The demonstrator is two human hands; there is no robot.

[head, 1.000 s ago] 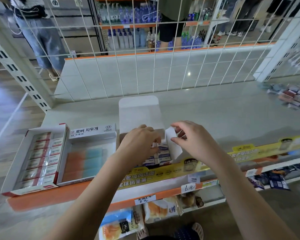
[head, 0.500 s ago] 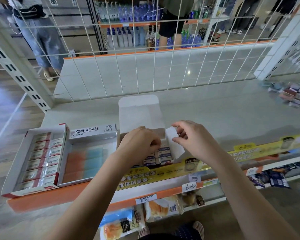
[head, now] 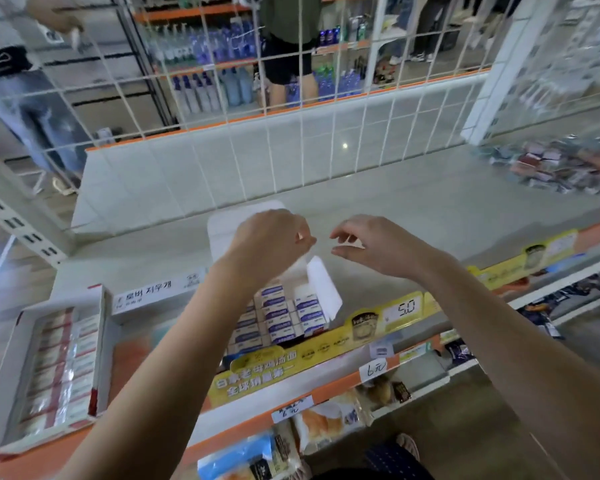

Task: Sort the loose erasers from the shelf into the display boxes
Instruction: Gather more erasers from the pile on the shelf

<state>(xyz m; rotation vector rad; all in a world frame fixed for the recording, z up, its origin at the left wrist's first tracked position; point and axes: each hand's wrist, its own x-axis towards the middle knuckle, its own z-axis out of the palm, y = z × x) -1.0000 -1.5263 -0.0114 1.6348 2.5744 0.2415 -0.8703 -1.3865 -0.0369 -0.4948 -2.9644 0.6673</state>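
A white display box (head: 321, 294) with its lid folded back sits at the shelf's front, packed with rows of white erasers in blue-banded sleeves (head: 281, 315). My left hand (head: 271, 242) hovers above the box's back, fingers curled loosely, and I cannot see anything in it. My right hand (head: 368, 244) floats beside it to the right, fingers apart and holding nothing. Both hands are lifted clear of the box. A blurred pile of loose erasers (head: 565, 168) lies far right on the shelf.
Left of the white box stand a box with pastel erasers (head: 132, 355) and a red-trimmed box of wrapped erasers (head: 59, 368). A white wire grid (head: 291, 81) backs the shelf. People stand beyond it. Yellow price strips (head: 361, 327) edge the shelf front; snack packets lie below.
Both hands have risen off the white box and let go of its side flap. The view has tilted and moved closer, with motion blur.
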